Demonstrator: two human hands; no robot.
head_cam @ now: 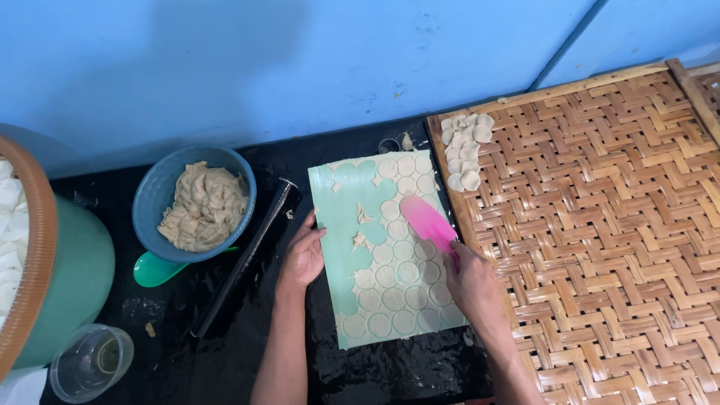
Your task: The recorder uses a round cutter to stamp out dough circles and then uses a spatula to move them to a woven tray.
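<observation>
Black wet counter [247, 352] under blue wall [300, 67]; right hand [472, 281] grips pink scraper [429, 221].

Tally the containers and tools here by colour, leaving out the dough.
Blue: 1, bowl
Green: 3, board, scoop, bucket
Pink: 1, scraper in right hand
Clear: 1, cup
Black: 1, rod
Total: 7

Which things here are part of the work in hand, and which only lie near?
In use: right hand, pink scraper, green board, dough rounds, left hand.
Lying near: blue bowl, woven mat, clear cup, black rod.
</observation>
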